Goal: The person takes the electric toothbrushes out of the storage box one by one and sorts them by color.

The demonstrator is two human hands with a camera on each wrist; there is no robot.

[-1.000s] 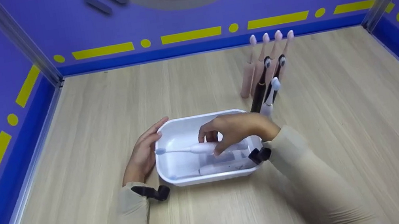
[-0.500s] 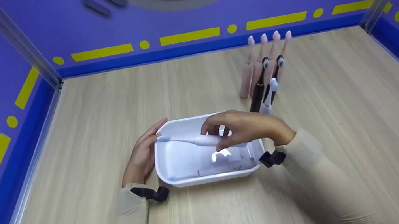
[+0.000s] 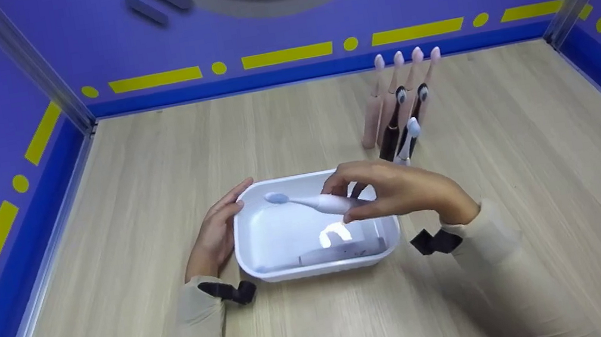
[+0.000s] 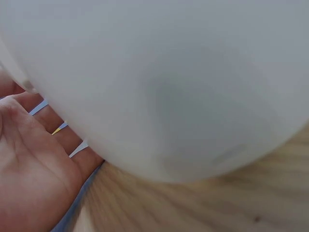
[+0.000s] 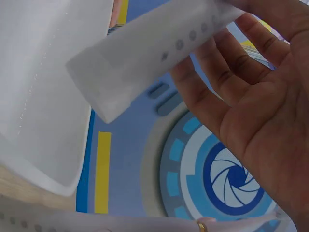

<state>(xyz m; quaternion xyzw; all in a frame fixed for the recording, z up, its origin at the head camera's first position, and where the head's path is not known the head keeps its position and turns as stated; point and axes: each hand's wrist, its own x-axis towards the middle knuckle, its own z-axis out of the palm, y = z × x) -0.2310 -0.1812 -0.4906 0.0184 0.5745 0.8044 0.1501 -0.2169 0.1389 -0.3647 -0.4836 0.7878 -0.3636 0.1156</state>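
A white electric toothbrush [image 3: 332, 204] with a pale blue brush head is pinched between the thumb and fingers of my right hand [image 3: 393, 185], tilted above a white plastic tub [image 3: 251, 274]. Its handle [image 5: 145, 55] with a row of grey dots fills the top of the right wrist view. Another white electric toothbrush [image 3: 341, 252] lies inside the tub along the front wall. My left hand [image 3: 214, 233] rests against the tub's left end, thumb at the rim and fingers fairly straight along the outside; the tub's wall [image 4: 169, 96] hides its fingertips in the left wrist view.
Behind the tub to the right, electric toothbrushes stand upright: several pink ones [image 3: 371, 121] at the back, two black ones [image 3: 390, 139], and a white one [image 3: 408, 142] in front. Purple-blue panels [image 3: 279, 33] enclose the wooden tabletop [image 3: 165, 153].
My right hand has lifted the toothbrush from low inside the tub and drawn it to the right, its brush head tilting up. My left hand stays at the tub's left end.
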